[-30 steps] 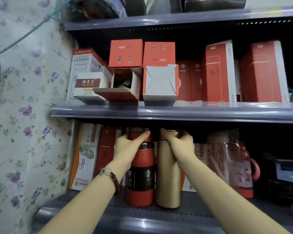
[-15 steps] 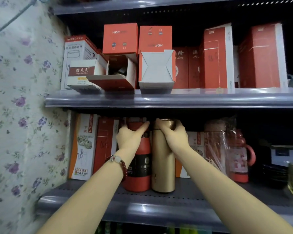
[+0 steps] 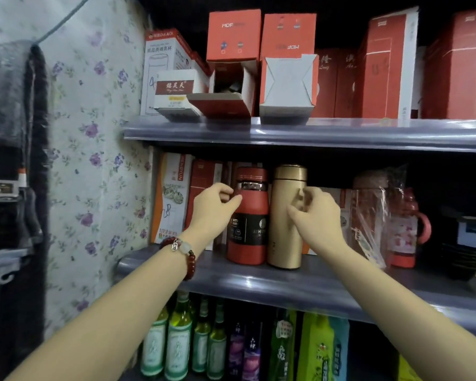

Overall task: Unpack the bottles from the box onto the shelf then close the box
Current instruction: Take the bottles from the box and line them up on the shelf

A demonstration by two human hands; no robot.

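Where the middle shelf (image 3: 259, 281) runs under the upper one, two bottles stand upright side by side, just touching or nearly so: a red bottle (image 3: 249, 215) with a black label band and a silver ring below its cap, and to its right a gold bottle (image 3: 286, 229), plain and taller. Both sit near the shelf's front lip.

Left hand (image 3: 213, 206) is at the red bottle's upper left, fingers loosely curled, thumb tip against or just at the bottle's shoulder; nothing is gripped, as far as I can see. A bracelet of dark red beads (image 3: 183, 251) circles that wrist. Right hand (image 3: 315, 213) is in front of the gold bottle's right side, fingers curled and blurred; whether they touch the bottle I cannot tell, and it does not look closed round anything.

Upper shelf (image 3: 313, 133): an open red box (image 3: 228, 92) lies on its side, flap hanging forward over the edge, dark contents inside too dim to name. Beside it on the right, a second red box (image 3: 287, 86) shows its white folded end. Two more orange-red boxes are stacked on top of these, with taller red cartons off to the right.

Behind the bottles, flat cartons stand on end. Right of them, a red jug wrapped in clear plastic (image 3: 396, 224).

Bottom shelf: green glass bottles (image 3: 176, 345), purple-labelled ones next along. Floral wallpaper (image 3: 94, 160) covers the left wall.
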